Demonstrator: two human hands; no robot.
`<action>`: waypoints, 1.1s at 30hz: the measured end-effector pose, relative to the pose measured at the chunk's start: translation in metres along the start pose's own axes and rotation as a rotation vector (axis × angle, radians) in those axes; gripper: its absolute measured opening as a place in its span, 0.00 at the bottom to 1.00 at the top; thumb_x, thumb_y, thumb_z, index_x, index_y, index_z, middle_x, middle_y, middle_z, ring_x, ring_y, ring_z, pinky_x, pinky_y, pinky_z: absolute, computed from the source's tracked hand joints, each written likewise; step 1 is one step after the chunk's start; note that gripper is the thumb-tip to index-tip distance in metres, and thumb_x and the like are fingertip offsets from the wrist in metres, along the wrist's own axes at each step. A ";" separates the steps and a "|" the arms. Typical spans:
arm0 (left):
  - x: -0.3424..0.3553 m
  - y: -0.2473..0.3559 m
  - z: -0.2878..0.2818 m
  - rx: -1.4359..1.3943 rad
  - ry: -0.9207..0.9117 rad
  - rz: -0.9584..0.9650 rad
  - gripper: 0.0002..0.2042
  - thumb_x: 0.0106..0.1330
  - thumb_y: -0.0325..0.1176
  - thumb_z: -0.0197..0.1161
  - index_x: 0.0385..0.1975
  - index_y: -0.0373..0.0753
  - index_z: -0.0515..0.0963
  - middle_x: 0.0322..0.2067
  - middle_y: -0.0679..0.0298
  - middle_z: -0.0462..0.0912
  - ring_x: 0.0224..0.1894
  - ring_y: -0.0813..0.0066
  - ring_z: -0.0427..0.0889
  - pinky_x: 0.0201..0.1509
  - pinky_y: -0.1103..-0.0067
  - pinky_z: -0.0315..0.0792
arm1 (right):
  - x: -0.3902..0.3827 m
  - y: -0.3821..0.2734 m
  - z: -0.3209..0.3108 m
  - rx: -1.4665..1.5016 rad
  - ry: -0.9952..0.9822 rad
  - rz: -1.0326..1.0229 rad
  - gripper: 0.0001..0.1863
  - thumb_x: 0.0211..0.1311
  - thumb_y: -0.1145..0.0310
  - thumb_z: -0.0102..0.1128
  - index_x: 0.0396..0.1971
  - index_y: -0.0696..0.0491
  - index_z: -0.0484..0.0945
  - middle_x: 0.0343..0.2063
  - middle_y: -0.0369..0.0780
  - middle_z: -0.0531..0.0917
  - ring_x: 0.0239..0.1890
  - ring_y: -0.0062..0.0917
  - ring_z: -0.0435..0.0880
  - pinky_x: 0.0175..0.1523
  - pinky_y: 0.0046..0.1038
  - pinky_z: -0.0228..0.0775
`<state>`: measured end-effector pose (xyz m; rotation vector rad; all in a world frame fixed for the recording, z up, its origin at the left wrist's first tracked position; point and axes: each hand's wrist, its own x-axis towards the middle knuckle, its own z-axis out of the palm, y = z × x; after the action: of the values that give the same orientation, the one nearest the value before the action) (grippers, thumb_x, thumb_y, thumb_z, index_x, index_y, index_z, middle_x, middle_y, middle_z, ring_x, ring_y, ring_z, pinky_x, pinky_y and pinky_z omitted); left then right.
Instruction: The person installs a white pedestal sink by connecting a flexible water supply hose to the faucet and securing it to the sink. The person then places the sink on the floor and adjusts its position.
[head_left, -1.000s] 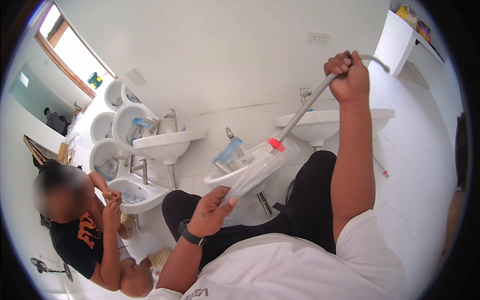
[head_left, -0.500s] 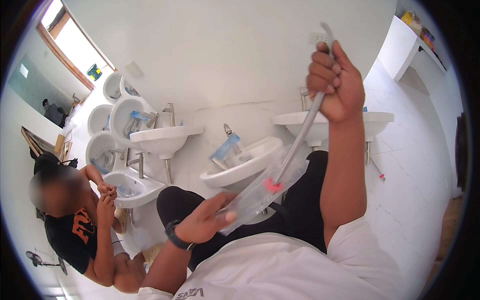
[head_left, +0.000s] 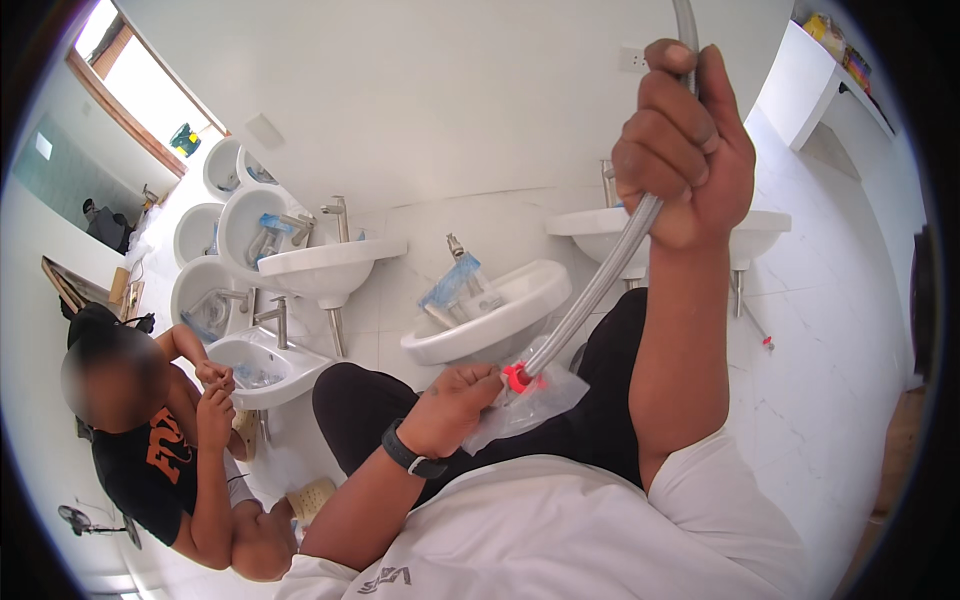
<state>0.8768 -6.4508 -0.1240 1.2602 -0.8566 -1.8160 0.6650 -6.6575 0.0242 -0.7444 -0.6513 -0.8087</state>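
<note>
A grey braided flexible hose (head_left: 600,278) runs at a slant in front of me, its upper end leaving the top of the picture. My right hand (head_left: 685,150), raised on the right, is closed round it. At its lower end sits a red plastic cap (head_left: 518,378), partly in a crumpled clear plastic bag (head_left: 535,405). My left hand (head_left: 455,408), with a dark band at the wrist, pinches the bag right beside the cap. The fingertips there are partly hidden, so I cannot tell whether they also grip the cap.
Just beyond my knees lies a tilted white washbasin (head_left: 485,325) holding a faucet and blue wrapping. More basins with faucets (head_left: 340,215) stand at the left and behind my right arm. At the left a co-worker (head_left: 150,430) sits, hands together. Another capped hose (head_left: 757,327) hangs at the right.
My right hand has come nearer, raising the hose. The bag has slid down and bunched below the red cap, leaving more of the hose bare. My left hand has moved right, up to the cap.
</note>
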 end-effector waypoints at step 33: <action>-0.464 -0.495 -0.015 1.000 0.237 -1.052 0.13 0.67 0.42 0.61 0.41 0.42 0.87 0.45 0.58 0.89 0.51 0.58 0.86 0.57 0.65 0.78 | -0.095 0.010 -0.173 -0.870 0.935 0.270 0.19 0.82 0.55 0.48 0.52 0.57 0.74 0.22 0.29 0.63 0.22 0.14 0.59 0.31 0.20 0.53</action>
<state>0.8971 -5.8076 -0.3398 2.9176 -1.1112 -1.8865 0.6619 -6.7515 -0.1495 -1.0680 0.6833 -1.0638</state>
